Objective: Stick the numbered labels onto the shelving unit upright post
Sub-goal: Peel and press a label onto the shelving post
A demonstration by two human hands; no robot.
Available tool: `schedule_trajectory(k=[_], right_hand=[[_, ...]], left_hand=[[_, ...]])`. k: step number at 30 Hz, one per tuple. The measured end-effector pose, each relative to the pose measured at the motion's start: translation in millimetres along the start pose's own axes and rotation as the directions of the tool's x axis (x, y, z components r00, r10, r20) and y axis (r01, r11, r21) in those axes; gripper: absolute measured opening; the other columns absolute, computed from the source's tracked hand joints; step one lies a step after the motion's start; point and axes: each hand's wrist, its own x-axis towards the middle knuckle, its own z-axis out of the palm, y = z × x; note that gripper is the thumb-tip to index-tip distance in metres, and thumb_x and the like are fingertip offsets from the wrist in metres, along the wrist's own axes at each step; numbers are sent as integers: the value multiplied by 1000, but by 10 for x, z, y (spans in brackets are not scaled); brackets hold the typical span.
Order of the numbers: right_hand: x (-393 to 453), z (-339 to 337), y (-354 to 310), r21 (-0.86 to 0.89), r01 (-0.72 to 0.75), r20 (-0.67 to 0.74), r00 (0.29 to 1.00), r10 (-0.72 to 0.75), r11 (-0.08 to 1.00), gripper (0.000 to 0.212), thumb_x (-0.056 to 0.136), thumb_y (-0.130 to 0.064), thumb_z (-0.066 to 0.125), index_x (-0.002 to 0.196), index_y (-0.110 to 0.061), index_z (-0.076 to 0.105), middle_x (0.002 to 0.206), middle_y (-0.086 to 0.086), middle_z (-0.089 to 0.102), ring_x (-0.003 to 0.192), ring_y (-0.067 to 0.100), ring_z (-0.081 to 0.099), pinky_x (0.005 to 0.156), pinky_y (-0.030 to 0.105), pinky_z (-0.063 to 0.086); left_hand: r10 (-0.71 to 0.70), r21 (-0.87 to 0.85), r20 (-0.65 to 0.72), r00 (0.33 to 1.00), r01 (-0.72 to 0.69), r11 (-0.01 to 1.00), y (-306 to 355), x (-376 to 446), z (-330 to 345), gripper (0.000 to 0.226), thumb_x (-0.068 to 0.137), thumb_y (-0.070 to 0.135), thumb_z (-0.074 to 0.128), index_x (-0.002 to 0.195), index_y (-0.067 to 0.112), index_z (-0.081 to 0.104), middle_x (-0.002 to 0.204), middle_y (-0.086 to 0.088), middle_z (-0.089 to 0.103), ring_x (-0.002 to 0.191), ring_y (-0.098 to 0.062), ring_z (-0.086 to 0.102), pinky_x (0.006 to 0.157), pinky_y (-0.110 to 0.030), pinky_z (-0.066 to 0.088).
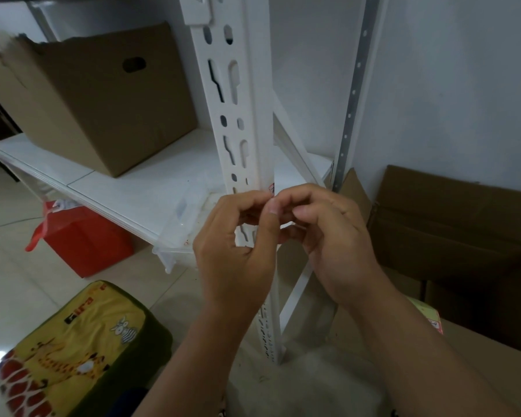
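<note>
Pale wall (448,85), glossy tiled floor (18,266), cardboard boxes (97,94) around

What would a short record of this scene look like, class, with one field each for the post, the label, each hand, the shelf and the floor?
post: white slotted upright post, standing vertical
label: small label with red print, at the post's edge just above the hands; number unreadable
left hand: left hand, fingers curled, pinching at the label
right hand: right hand, fingers curled, meeting the left at the label
shelf: white shelf bearing a brown cardboard box
floor: red box under the shelf; yellow cushion nearer
</note>
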Motion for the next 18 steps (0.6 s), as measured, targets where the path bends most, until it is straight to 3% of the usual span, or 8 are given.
schedule_trajectory(k=[2, 7, 11, 14, 18], right_hand=[[2, 2, 5, -11, -2, 5, 1000, 2, 1000, 31, 84, -6, 38, 85, -10, 69, 86, 10, 69, 82, 24, 65, 69, 31, 54], [-1, 11, 8, -126, 34, 10, 999, -33, 991, 29, 85, -4, 41, 88, -7, 69, 83, 5, 69, 80, 21, 66, 68, 28, 55], [-9, 20, -24, -258, 108, 11, 994, -109, 960, 27, 86, -5, 44, 90, -13, 70, 76, -8, 69, 74, 7, 65, 65, 14, 50], [-7, 19, -5, -281, 120, -59, 988, -142, 952, 28, 87, -7, 45, 85, -19, 70, 71, -15, 68, 70, 6, 65, 62, 12, 48], [-8, 4, 48, -300, 66, -158, 980, -118, 952, 32, 92, 2, 46, 81, -16, 70, 68, -6, 68, 65, 5, 62, 60, 11, 48]], left_hand=[[23, 20, -6, 1000, -23, 1000, -2, 8, -9, 9, 91, 16, 61, 98, 11, 63, 86, -5, 68, 79, -14, 66, 70, -28, 56], [165, 200, -23, 986, -157, 967, -41, 0, -9, 17, 90, 14, 62, 89, -2, 68, 81, -8, 67, 75, -16, 62, 67, -25, 52], [214, 257, -66, 975, -190, 948, -60, 15, -5, 22, 94, 14, 54, 84, -3, 64, 77, -6, 61, 73, -12, 56, 65, -20, 47], [57, 173, -156, 986, -29, 984, -50, 54, -9, 18, 97, 13, 43, 83, 8, 54, 72, -2, 54, 63, -6, 49, 59, -11, 40], [-282, 69, -225, 933, 304, 950, -165, 123, -66, 40, 103, 15, 36, 66, 8, 49, 54, 1, 48, 48, -7, 49, 45, -13, 38]])
